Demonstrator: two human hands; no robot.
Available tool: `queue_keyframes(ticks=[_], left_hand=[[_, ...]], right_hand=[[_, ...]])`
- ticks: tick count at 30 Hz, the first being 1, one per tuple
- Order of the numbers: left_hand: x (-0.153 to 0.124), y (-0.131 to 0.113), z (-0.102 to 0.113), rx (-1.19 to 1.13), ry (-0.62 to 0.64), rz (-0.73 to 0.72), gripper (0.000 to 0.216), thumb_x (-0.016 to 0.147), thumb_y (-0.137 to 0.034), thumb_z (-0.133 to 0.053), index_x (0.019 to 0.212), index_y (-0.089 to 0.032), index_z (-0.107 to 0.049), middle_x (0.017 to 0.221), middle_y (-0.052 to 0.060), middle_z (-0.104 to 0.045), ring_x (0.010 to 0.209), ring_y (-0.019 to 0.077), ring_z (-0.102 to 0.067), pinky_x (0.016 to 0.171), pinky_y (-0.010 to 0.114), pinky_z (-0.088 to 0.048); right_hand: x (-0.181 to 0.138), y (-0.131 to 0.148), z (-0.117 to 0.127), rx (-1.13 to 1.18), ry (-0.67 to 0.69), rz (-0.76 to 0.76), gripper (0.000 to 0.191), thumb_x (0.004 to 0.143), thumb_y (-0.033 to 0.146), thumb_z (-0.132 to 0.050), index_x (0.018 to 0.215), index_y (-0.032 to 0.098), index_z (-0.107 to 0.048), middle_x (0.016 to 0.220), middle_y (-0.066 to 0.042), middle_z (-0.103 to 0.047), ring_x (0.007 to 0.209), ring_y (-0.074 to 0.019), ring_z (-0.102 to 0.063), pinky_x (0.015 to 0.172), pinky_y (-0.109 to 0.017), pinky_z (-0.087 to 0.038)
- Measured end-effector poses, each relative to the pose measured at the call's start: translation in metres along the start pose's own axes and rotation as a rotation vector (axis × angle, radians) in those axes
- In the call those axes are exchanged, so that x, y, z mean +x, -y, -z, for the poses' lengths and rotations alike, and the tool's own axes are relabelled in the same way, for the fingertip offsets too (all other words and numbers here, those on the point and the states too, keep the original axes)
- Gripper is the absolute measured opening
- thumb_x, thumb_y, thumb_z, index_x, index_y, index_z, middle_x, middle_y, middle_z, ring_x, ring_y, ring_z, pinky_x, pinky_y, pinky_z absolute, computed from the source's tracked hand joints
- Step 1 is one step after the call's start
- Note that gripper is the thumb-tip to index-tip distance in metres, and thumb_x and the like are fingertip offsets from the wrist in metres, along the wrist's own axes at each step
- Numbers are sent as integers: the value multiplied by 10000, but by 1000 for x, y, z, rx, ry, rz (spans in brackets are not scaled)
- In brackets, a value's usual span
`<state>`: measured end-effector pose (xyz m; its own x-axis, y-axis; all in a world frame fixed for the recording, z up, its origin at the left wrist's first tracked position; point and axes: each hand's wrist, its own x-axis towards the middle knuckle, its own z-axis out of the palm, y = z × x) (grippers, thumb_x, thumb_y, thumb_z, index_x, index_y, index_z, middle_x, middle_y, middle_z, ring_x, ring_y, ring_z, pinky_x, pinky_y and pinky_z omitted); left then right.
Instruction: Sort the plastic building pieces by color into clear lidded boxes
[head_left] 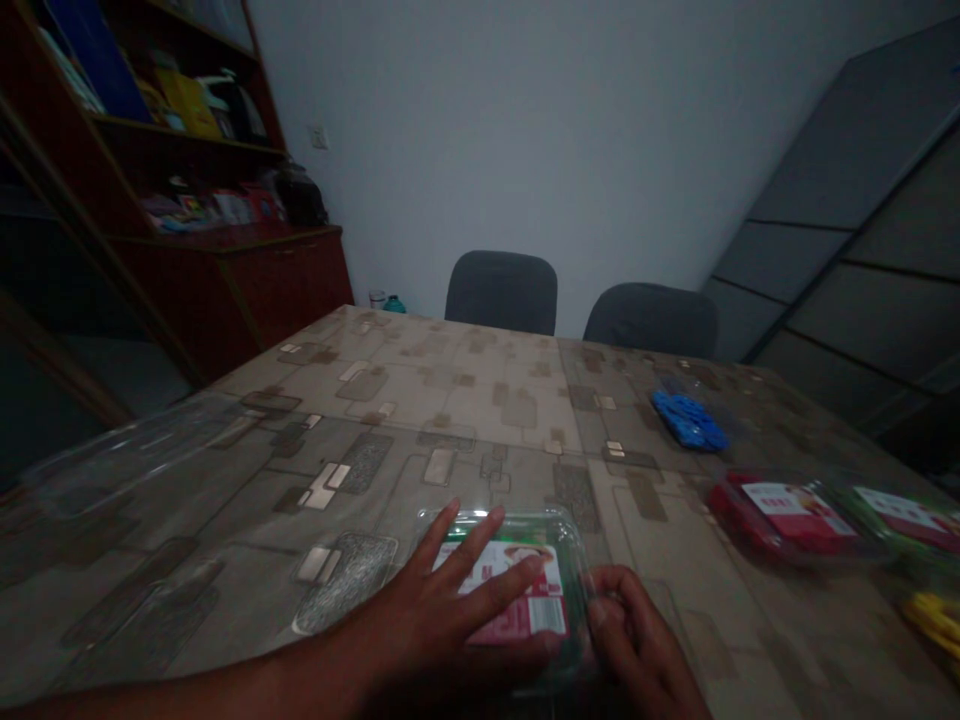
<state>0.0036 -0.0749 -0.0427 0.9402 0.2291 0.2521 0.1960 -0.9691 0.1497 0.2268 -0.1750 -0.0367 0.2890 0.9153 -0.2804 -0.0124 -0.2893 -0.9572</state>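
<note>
A clear plastic box (577, 555) with a pink and white label on its lid and green contents sits at the table's near side. Across the lid and label lies my left hand (457, 620), fingers spread flat. At the box's right edge my right hand (634, 635) is closed, its thumb and curled fingers pinching the rim. Part of the box's near side is hidden by my hands.
To the right stand a labelled box with red contents (795, 520), another with green contents (915, 520) and yellow pieces (934, 620). Blue pieces (690, 420) lie farther back. An unlabelled clear plastic container (135, 450) is at left. Two chairs (502, 290) line the far edge.
</note>
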Motion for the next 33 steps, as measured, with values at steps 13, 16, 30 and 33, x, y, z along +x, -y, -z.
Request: queue_keyframes(ticks=[13, 16, 30, 33], left_hand=[[0, -1, -17, 103, -82, 24, 688, 863, -253, -767, 1453, -426, -458, 1614, 64, -380, 1439, 553, -275, 1080, 852, -140], [-2, 2, -19, 96, -76, 16, 702, 861, -269, -768, 1466, -416, -444, 1627, 77, -352, 1441, 570, -247, 1066, 869, -110], [2, 2, -23, 39, -150, 54, 570, 917, -294, -720, 1405, -460, -478, 1554, 54, -483, 1439, 502, -333, 1107, 815, -160], [0, 3, -27, 61, -186, 61, 556, 934, -274, -698, 1404, -469, -474, 1532, 50, -514, 1441, 486, -344, 1103, 817, -162]], right_hand=[[27, 6, 5, -476, 3, 311, 328, 954, 536, -444, 815, 252, -529, 664, -7, -643, 614, -194, -591, 593, -294, -390], [29, 8, 6, -461, 62, 318, 379, 961, 578, -462, 777, 249, -506, 656, 4, -625, 596, -177, -575, 581, -279, -394], [41, 25, 10, -402, 150, 216, 389, 912, 592, -518, 1007, 223, -596, 828, -29, -690, 812, -227, -653, 710, -304, -489], [53, 41, 3, -416, 141, 274, 331, 927, 518, -497, 1008, 211, -594, 747, 6, -640, 707, -197, -615, 644, -289, -468]])
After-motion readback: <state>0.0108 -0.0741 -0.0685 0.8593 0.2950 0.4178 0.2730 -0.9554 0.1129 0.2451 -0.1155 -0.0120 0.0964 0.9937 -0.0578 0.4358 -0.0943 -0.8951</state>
